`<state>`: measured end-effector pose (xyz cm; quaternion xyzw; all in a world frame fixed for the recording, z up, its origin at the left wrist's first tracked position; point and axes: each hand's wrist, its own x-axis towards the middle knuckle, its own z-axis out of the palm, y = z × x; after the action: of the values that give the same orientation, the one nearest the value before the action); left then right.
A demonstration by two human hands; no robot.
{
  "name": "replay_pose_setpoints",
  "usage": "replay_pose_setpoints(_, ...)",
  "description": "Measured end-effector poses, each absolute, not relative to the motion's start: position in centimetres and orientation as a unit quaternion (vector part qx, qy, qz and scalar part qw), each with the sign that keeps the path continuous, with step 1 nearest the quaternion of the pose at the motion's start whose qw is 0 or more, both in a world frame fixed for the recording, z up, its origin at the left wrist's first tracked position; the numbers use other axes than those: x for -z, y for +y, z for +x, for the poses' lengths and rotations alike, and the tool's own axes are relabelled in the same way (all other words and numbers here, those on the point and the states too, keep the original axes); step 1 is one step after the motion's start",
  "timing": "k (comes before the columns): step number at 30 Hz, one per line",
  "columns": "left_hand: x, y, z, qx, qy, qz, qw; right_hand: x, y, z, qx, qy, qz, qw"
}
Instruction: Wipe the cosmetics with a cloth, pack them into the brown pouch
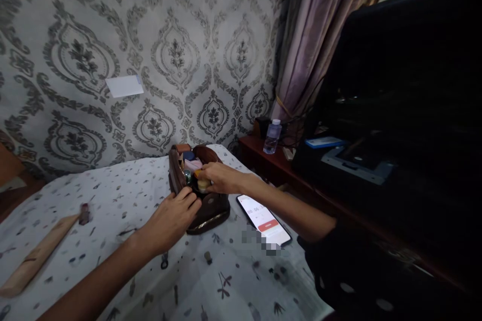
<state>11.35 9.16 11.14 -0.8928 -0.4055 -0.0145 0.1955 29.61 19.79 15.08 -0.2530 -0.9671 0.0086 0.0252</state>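
Note:
A dark brown zip bag (211, 210) stands on the bed with its top unzipped. My left hand (173, 218) grips the near left rim of the bag with bent fingers. Inside the opening, my right hand (224, 177) is closed on a small jar (204, 185) with a pale yellow look. Beside that jar lies a greenish round container (187, 175), and behind it a pink item (193, 164) and a dark blue item (188, 155). The fingertips of my right hand are partly hidden among the contents.
A phone (259, 213) showing a running timer lies right of the bag. On the left of the patterned sheet (124, 261) rest a long wooden piece (41, 253) and a small dark reddish item (85, 213). A water bottle (272, 137) stands on the red-brown table (250, 148).

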Motion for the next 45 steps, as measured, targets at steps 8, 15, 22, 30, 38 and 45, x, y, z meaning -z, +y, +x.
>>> replay_pose_setpoints(8, -11.3, 9.1, 11.6, 0.007, -0.406, -0.890, 0.209, -14.9, 19.9, 29.5, 0.002, -0.965, -0.263, 0.021)
replay_pose_setpoints(15, -10.5, 9.5, 9.4, 0.104, -0.348, -0.895, 0.259, -15.3, 18.9, 29.2, -0.057, -0.962, -0.247, 0.103)
replay_pose_setpoints(22, -10.8, 9.1, 6.5, 0.213, -0.393, -0.854, 0.266, -15.4, 18.2, 27.7, -0.144, -0.966, -0.194, 0.097)
replay_pose_setpoints(30, -8.6, 7.8, 5.2, 0.198, -0.418, -0.858, 0.223, -15.7, 18.7, 27.4, -0.035, -0.973, -0.221, 0.048)
replay_pose_setpoints(38, -8.8, 6.7, 5.1, 0.213, -0.432, -0.854, 0.196, -16.8, 15.5, 28.9, -0.027, -0.943, -0.331, -0.025)
replay_pose_setpoints(45, -11.1, 7.6, 8.2, 0.204, -0.382, -0.871, 0.232, -16.4, 15.0, 29.3, -0.052, -0.940, -0.327, -0.081)
